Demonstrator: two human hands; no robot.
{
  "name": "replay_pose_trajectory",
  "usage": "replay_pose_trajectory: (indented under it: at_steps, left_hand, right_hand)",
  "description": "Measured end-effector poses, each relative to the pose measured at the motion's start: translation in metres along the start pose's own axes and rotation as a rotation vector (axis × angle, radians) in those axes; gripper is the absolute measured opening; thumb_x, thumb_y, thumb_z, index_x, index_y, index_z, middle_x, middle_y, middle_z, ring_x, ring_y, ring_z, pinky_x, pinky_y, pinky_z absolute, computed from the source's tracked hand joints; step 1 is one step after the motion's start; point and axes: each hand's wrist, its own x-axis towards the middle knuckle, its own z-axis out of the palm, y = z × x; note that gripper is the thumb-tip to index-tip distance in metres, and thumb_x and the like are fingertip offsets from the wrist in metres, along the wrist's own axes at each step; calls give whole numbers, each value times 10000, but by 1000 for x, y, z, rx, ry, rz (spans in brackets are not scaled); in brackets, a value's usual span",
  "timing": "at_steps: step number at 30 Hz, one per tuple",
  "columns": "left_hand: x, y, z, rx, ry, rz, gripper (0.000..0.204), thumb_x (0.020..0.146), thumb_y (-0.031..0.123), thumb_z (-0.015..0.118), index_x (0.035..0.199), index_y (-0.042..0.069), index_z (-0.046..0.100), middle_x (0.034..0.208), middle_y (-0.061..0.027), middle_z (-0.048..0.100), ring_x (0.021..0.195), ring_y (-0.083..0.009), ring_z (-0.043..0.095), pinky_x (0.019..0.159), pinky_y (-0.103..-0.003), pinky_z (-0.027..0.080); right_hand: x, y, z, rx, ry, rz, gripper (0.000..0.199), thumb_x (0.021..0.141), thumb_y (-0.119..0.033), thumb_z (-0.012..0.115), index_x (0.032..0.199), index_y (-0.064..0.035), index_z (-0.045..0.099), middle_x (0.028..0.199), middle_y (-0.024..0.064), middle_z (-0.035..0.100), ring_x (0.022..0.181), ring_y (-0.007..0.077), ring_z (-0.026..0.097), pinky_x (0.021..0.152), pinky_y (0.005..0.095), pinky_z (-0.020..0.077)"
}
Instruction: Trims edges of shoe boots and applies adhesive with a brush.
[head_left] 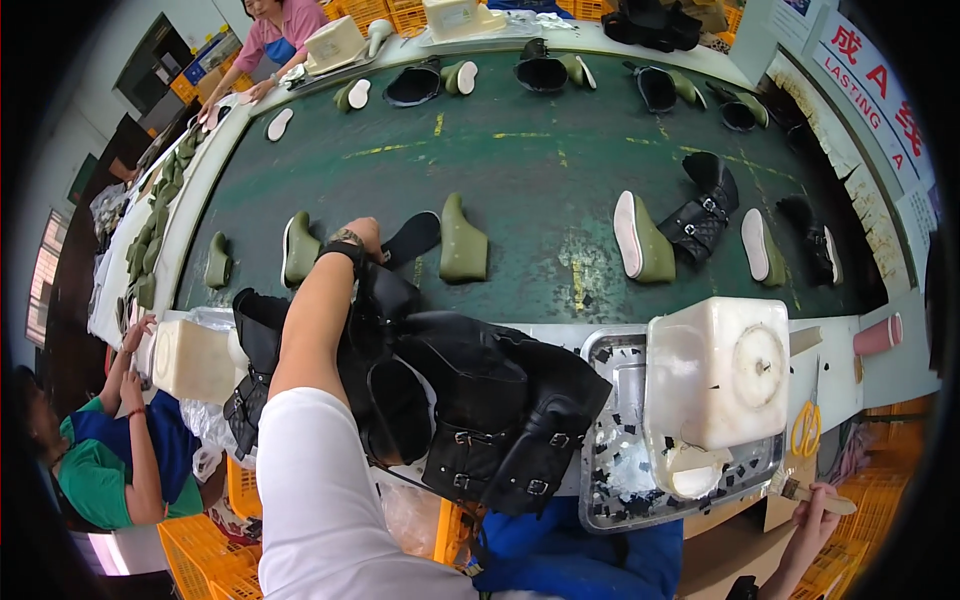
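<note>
My left hand (368, 236) reaches over the bench edge, closed at the top of a black boot (385, 295); its fingertips are partly hidden. Beside it lies a dark flat sole-shaped piece (412, 238), between two green wedge soles, one on the left (300, 248) and one on the right (462, 240). Several black buckled boots (490, 400) are heaped at the near edge, partly under my left forearm. At the lower right, my right hand (818, 510) grips a brush (835, 500) with a wooden handle, its bristles near a metal tray's corner.
The metal tray (615, 505) carries a whitish plastic container (710, 370) and black scraps. Yellow-handled scissors (806, 430) lie to its right. More boots and wedge soles (640, 240) line the green belt (520, 180). One co-worker sits at left, another stands at far left.
</note>
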Motion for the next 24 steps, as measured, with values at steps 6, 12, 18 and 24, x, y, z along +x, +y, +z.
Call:
replay_pose_trajectory:
  at_steps: [6, 12, 18, 24]
  left_hand:
    - [6, 3, -5, -205, 399, 104, 221, 620, 209, 709, 699, 45, 583, 713, -149, 618, 744, -318, 607, 659, -393, 482]
    - [-1, 38, -9, -370, 217, 315, 305, 649, 232, 703, 862, 45, 589, 827, -135, 639, 801, -286, 614, 730, -355, 478]
    - [-30, 27, -33, -545, 354, 328, 424, 706, 172, 661, 1094, 48, 546, 888, -152, 641, 858, -258, 616, 773, -337, 472]
    - [-103, -2, -104, -538, 688, 391, 230, 770, 142, 614, 962, 15, 597, 807, -67, 628, 755, -137, 585, 700, -274, 470]
  right_hand:
    - [-1, 2, 6, 23, -2, 48, 150, 908, -202, 488, 906, -55, 521, 573, -45, 388, 474, 19, 314, 432, 168, 222]
    - [-4, -1, 8, 59, -41, 87, 152, 897, -196, 506, 893, -45, 525, 604, -14, 452, 492, 29, 381, 438, 156, 265]
    - [-7, -4, 5, 62, -96, 68, 157, 897, -185, 504, 910, -30, 525, 592, -6, 449, 492, 40, 378, 447, 169, 275]
    - [-15, -14, -1, 106, -126, 22, 166, 908, -192, 484, 930, -33, 526, 589, -16, 434, 505, 37, 367, 468, 164, 266]
